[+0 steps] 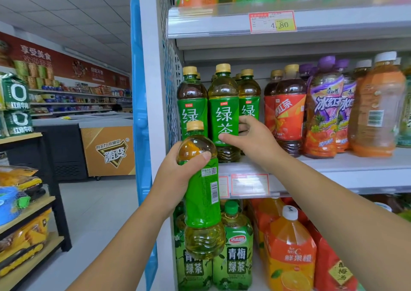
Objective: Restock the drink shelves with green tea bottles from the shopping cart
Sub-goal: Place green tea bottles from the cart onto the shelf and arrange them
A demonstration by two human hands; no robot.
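Gripped upright at the shoulder by the left hand [175, 179], thumb across the front: one green tea bottle [203, 201], yellow-capped, carried in front of the shelf edge [333, 172] and lower than the row. Closed round the label of the front middle shelf bottle [223, 114], thumb on the face, fingers behind: the right hand [253, 143]. Probably seating or straightening that bottle ahead of the next placement.

For a clean step: square the shelf bottle label-forward, flush with the neighbours, and release only once standing flat. Then lift the carried bottle clear of the shelf lip, keep it vertical, turn the barcode side rearward, and slide in base first without knocking the front row. Shopping cart out of view.

Contents on the middle shelf, left to right:
- green tea row [191, 103]: sealed, amber-to-yellow liquid up to the neck
- red-labelled tea bottles [287, 114]: dark brown, full
- purple-capped bottles [324, 112]: contents mostly hidden by wrap
- white-capped bottle [378, 103]: orange liquid, barcode outward

Lower shelf: large green-labelled jugs [238, 259], then orange juice jugs [291, 259], all capped.
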